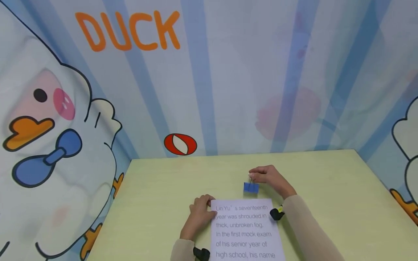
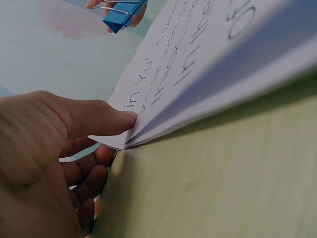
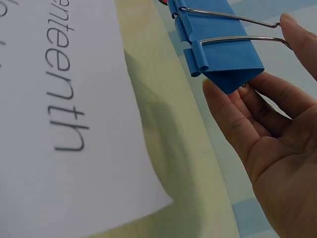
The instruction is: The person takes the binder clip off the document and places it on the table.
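One blue binder clip (image 3: 215, 37), which we find in the grasp of the right hand (image 1: 272, 178): thumb on a wire handle (image 3: 237, 18), fingers against the far side. The clip's body sits below the fingertips in the head view, its rolled edge turned toward the paper (image 1: 243, 230) and its handle end toward the hand. We note a gap between clip and paper; the clip is just beyond the top edge, right of the sheet's middle. The left hand (image 1: 200, 212) pinches the paper's upper left corner, thumb on top, fingers beneath; from the left wrist we see more than one layer there, the side edge bowed up off the table (image 1: 169, 181). The print faces up, and we read "Lin Yu's seventeenth year" along the first lines. Farther out, we log light sleeves (image 1: 308, 226) on both arms and a black wrist device (image 1: 277, 214) by the right cuff. Behind the table hangs a striped blue backdrop (image 1: 238, 72) with orange DUCK lettering (image 1: 142, 30), a red-and-white ball (image 1: 169, 145) low down, and a large white duck (image 1: 60, 203) at left.
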Tool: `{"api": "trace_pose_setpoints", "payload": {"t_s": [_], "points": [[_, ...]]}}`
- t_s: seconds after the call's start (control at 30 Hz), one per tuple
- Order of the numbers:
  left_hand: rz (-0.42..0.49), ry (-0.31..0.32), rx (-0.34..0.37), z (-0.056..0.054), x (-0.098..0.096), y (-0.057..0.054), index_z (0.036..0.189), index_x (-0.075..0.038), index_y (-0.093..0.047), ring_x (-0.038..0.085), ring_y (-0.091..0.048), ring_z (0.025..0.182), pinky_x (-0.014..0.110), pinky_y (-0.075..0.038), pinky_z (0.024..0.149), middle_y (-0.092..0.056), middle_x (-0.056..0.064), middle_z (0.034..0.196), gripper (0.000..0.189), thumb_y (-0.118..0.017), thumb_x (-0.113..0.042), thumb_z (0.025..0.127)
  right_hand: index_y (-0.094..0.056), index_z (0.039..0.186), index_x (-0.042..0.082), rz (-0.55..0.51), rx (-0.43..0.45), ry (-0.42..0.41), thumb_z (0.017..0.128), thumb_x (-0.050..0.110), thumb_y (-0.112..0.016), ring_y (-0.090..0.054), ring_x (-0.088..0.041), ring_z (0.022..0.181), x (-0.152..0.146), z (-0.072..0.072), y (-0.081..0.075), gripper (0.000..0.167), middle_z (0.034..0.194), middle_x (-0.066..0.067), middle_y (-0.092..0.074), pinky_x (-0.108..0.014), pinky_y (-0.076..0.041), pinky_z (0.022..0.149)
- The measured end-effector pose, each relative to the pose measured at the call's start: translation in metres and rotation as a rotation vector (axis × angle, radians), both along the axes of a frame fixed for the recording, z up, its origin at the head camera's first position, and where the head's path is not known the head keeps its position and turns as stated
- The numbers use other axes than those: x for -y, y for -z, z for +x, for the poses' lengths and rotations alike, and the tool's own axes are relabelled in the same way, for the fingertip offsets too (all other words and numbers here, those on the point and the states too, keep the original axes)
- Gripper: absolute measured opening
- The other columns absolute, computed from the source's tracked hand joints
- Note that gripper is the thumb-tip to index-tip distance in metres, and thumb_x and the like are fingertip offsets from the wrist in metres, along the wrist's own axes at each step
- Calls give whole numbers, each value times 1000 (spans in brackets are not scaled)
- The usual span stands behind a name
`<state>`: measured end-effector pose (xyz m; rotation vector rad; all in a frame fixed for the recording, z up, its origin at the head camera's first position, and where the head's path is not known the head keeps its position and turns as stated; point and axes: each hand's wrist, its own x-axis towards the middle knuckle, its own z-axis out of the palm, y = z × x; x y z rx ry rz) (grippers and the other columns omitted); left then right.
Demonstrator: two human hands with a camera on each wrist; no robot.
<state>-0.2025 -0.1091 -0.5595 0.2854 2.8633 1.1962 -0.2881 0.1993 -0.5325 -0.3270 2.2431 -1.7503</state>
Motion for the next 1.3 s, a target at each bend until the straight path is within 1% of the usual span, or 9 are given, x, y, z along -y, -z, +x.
{"api": "trace_pose_setpoints", "payload": {"t_s": [0.13, 0.3, 0.6, 0.83, 0.93, 1.07, 1.17, 1.23, 1.3], "points": [[10, -5, 7, -2, 1, 0, 108, -4, -66, 22, -42, 89, 45, -27, 80, -54, 0, 90, 32, -77, -5, 77, -58, 136, -7, -6, 4, 7, 95, 31, -72, -68, -28, 110, -6, 0, -3, 58, 127, -24, -65, -38, -51, 95], [6, -14, 10, -4, 3, 4, 109, -6, -66, 21, -42, 90, 45, -27, 81, -54, -1, 91, 32, -77, -6, 79, -56, 136, -11, -27, -1, 2, 95, 29, -71, -65, -35, 114, -15, 2, -7, 59, 130, -28, -62, -37, -52, 94], [6, 3, -8, -5, 6, 6, 109, -5, -66, 21, -43, 89, 46, -27, 81, -54, -1, 89, 32, -78, -5, 80, -56, 136, -10, 7, 6, -5, 97, 30, -69, -65, -32, 116, -39, 9, -2, 58, 133, -26, -60, -40, -49, 98], [-12, 7, -15, -3, 6, 10, 108, -6, -66, 21, -44, 89, 45, -26, 80, -54, -2, 88, 31, -79, -5, 80, -56, 137, -9, 35, 17, 4, 97, 29, -68, -65, -32, 115, -60, 19, 2, 57, 131, -25, -62, -42, -49, 98], [-9, 7, -11, -3, 5, 10, 108, -6, -66, 21, -44, 89, 45, -26, 80, -54, -2, 89, 31, -79, -4, 80, -58, 134, -9, 46, 7, 5, 97, 28, -68, -66, -29, 110, -70, 25, 3, 53, 126, -24, -65, -39, -50, 95], [-6, 6, -6, -2, 2, 9, 109, -6, -66, 21, -44, 89, 45, -26, 80, -54, -2, 89, 31, -78, -4, 81, -58, 130, -13, 11, 14, 20, 98, 23, -67, -68, -26, 105, -81, 31, 5, 49, 121, -25, -66, -35, -53, 91], [6, 4, -3, 0, 2, 8, 109, -5, -66, 21, -43, 89, 45, -25, 80, -54, -2, 89, 31, -79, -4, 81, -55, 131, -15, -16, 29, 22, 99, 21, -66, -68, -25, 102, -89, 36, 5, 50, 121, -27, -65, -34, -54, 89], [15, 8, -3, 1, 1, 8, 110, -5, -66, 21, -43, 89, 45, -25, 80, -55, -2, 89, 31, -78, -4, 81, -55, 130, -15, -19, 27, 14, 99, 20, -65, -68, -25, 101, -95, 39, 4, 48, 120, -28, -65, -34, -54, 88], [21, 13, -2, 1, 1, 8, 110, -5, -66, 21, -43, 89, 45, -25, 80, -55, -2, 90, 31, -78, -4, 82, -59, 125, -13, -13, 19, -9, 100, 19, -64, -68, -27, 102, -102, 43, 4, 42, 119, -28, -65, -35, -54, 88]]}}
